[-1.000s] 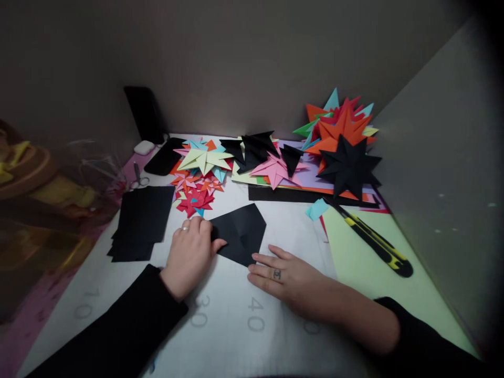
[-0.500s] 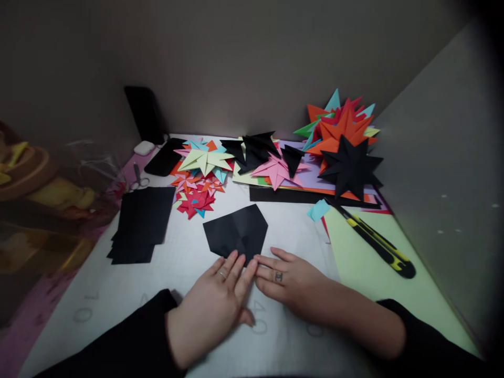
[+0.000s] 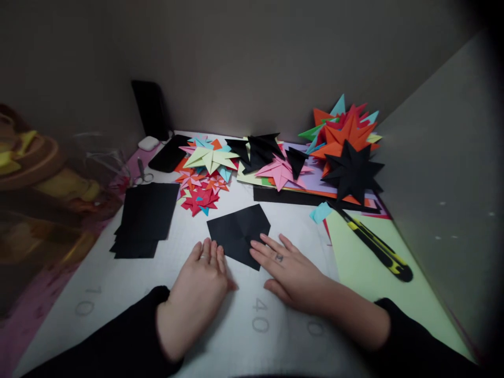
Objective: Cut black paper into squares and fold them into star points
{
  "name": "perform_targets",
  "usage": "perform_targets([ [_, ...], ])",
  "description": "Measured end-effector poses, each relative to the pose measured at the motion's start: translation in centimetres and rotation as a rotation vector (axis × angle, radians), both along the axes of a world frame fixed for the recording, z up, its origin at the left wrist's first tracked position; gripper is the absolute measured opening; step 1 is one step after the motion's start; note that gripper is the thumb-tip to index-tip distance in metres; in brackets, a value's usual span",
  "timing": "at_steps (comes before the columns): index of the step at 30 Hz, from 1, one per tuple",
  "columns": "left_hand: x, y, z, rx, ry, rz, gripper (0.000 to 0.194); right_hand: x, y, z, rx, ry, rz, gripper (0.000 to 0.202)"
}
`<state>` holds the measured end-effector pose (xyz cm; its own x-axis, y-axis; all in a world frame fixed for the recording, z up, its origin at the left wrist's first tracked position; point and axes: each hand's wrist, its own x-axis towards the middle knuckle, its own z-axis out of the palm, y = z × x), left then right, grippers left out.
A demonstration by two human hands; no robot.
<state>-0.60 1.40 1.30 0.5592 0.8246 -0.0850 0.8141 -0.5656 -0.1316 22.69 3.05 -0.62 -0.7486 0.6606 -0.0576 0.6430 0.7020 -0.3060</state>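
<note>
A sheet of black paper (image 3: 232,228) lies on the white mat, one corner pointing toward me and its right side angled as if folded. My left hand (image 3: 205,283) rests flat at its lower left edge, fingers stretched out and close together. My right hand (image 3: 289,268) lies across the right edge, its fingertips on the paper and the thumb apart. Neither hand grasps anything. Left of the sheet is a stack of black paper squares (image 3: 149,212).
Folded paper stars (image 3: 212,160) lie at the back, with black folded pieces (image 3: 262,149) and a pile of stars (image 3: 350,136) at right. A yellow-black utility knife (image 3: 378,249) lies on pale green paper (image 3: 354,294). Small scissors (image 3: 144,176) and a phone (image 3: 169,154) sit back left.
My hands have moved apart: the left slid left along the lower edge, the right shifted up onto the right side. The near corner of the black paper now shows between them.
</note>
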Motion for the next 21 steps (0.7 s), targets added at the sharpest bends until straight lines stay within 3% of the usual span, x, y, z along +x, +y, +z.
perform_targets([
  [3, 0.4, 0.2, -0.3, 0.032, -0.037, -0.064, 0.046, -0.3, 0.1, 0.2, -0.017, -0.030, -0.014, 0.061],
  [7, 0.9, 0.3, -1.0, -0.043, -0.144, -0.185, 0.046, -0.5, 0.1, 0.1, -0.020, -0.043, -0.035, 0.060],
  [14, 1.4, 0.0, -1.4, -0.080, -0.157, -0.192, 0.052, -1.1, 0.5, -0.2, -0.017, -0.120, -0.202, 0.078],
  [21, 1.1, -0.2, -0.9, -0.147, -0.193, -0.257, 0.040, -0.9, 0.7, -0.4, -0.024, -0.106, -0.212, 0.077],
])
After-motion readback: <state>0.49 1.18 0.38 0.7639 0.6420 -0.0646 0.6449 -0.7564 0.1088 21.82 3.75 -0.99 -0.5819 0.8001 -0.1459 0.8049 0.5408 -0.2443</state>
